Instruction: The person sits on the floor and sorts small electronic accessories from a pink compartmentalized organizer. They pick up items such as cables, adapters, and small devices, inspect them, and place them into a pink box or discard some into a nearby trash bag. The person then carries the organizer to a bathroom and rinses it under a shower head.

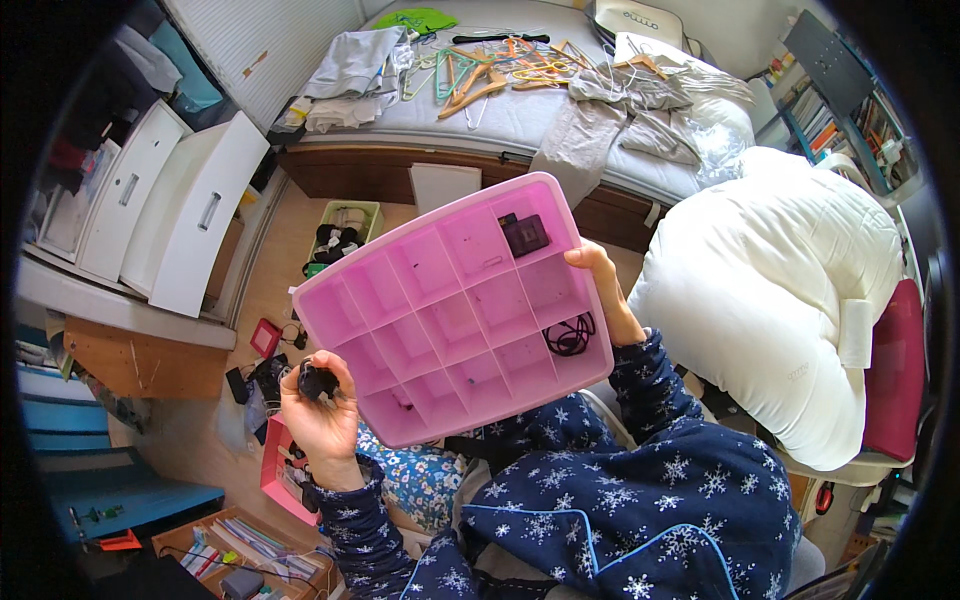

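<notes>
A pink plastic divider box (450, 322) is tilted in front of me, above my lap. My right hand (600, 277) grips its right rim, thumb on top and the other fingers hidden behind. In my left hand (322, 420), beside the box's left edge, is a small black object (318, 381) that I cannot identify. A dark square case (526, 235) lies in a top right compartment. Lower on the right side, a coiled black cable (570, 334) fills another compartment. Small bits, one like a paper clip (492, 261), lie in other compartments.
Behind the box is a bed with several hangers (472, 75) and folded clothes (352, 67). A white duvet (757, 300) bulges over a chair at right. On the floor at left are a green bin (371, 217), a pink box (277, 472) and a cardboard box (169, 529). Drawers (196, 210) stand open.
</notes>
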Action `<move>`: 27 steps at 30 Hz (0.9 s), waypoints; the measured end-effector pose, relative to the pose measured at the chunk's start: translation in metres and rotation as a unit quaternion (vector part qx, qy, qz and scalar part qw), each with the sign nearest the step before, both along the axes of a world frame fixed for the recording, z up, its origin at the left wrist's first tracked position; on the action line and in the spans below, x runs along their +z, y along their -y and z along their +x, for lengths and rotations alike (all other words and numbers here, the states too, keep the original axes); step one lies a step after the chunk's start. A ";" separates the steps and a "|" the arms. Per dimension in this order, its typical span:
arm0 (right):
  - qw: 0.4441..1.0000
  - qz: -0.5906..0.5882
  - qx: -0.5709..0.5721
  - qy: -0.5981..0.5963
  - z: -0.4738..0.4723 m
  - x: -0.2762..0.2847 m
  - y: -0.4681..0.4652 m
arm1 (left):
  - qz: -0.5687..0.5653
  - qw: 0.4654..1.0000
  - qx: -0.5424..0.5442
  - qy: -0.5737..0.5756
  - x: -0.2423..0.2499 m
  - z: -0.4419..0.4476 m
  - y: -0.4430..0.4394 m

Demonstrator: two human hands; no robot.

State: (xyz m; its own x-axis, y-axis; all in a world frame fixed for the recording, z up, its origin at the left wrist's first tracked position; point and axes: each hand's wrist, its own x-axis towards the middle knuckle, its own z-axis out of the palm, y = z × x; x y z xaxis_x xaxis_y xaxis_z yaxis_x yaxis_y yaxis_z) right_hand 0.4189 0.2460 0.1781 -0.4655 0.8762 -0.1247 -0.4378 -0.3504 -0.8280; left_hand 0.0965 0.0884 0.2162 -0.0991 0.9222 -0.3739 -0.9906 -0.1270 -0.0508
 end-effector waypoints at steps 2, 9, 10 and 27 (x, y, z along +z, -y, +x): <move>1.000 -0.002 0.006 0.012 -0.006 0.001 0.002 | 0.029 0.999 0.004 0.025 0.000 -0.003 0.009; 0.997 -0.069 -0.032 0.000 -0.008 0.021 0.025 | 0.066 0.991 0.022 -0.116 0.000 0.012 0.031; 0.997 -0.070 -0.038 0.002 -0.006 0.023 0.028 | 0.051 0.990 0.013 -0.133 0.000 0.015 0.032; 0.997 -0.067 -0.044 0.003 0.005 0.015 0.035 | 0.108 0.982 0.006 -0.154 0.002 0.019 0.059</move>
